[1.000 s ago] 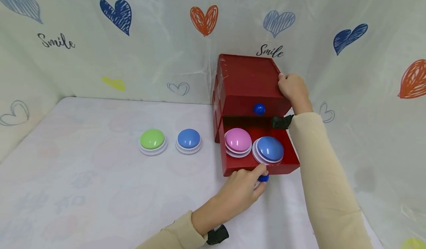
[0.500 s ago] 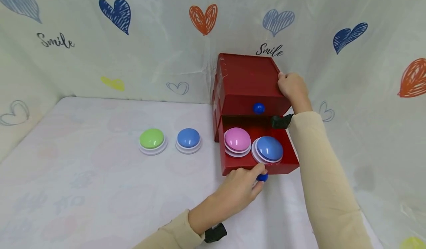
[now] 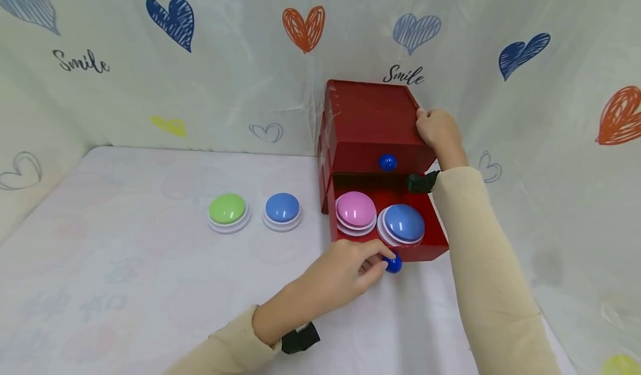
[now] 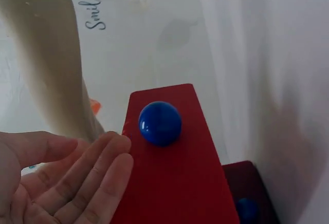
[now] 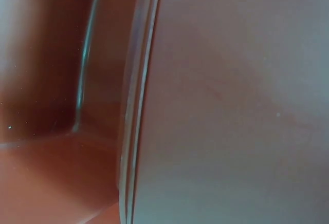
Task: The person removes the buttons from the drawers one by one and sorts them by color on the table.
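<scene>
A red drawer box (image 3: pixel 373 113) stands at the back right, its lower drawer (image 3: pixel 425 252) pulled out. Inside that drawer sit a pink push button (image 3: pixel 356 209) and a larger-looking blue push button (image 3: pixel 404 223), both on white bases. My left hand (image 3: pixel 345 269) is beside the drawer's round blue knob (image 3: pixel 394 263). In the left wrist view its fingers are loosely extended, just apart from the knob (image 4: pixel 160 123). My right hand (image 3: pixel 440 134) grips the box's upper right edge, thumb on top, other fingers mostly hidden. Only red box surfaces fill the right wrist view.
Left of the box, a green push button (image 3: pixel 227 209) and a blue push button (image 3: pixel 282 208) rest on the white tablecloth (image 3: pixel 150 264). The closed upper drawer has its own blue knob (image 3: pixel 388 162). A heart-printed curtain (image 3: pixel 225 85) hangs directly behind.
My left hand has let go of the lower drawer's knob and drawn slightly left, its fingers loosening. My right hand stays on the box edge, and the drawer remains pulled out.
</scene>
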Action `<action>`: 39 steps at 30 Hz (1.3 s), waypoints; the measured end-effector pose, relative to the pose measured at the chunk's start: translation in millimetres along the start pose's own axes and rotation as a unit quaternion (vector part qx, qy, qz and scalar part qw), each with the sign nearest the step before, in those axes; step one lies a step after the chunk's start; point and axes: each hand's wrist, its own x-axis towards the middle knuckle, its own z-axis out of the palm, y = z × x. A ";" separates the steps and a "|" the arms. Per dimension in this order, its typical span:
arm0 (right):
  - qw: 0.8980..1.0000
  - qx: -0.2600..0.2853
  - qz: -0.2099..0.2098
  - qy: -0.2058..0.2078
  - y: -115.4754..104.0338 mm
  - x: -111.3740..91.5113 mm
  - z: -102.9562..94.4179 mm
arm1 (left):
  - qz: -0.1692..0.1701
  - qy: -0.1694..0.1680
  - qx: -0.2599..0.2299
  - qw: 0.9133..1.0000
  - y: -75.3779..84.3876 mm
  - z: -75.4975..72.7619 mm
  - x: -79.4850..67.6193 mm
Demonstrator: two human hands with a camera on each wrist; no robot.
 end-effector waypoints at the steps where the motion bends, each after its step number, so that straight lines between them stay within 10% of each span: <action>1: 1.000 0.000 0.000 0.001 -0.1 0.2 0.0 | 0.010 0.008 -0.012 1.000 -0.2 -3.9 -0.1; 11: 1.000 -0.002 0.005 0.000 -0.7 1.3 -1.0 | 0.084 0.088 -0.021 0.992 -13.6 -33.3 11.0; 21: 1.000 -0.012 0.004 -0.001 -1.0 2.4 -1.0 | -0.010 0.048 0.090 0.995 -29.8 -49.2 33.5; 39: 1.000 -0.013 0.005 -0.003 -3.0 0.3 -0.8 | 0.014 0.025 0.311 0.950 -46.5 -44.2 63.7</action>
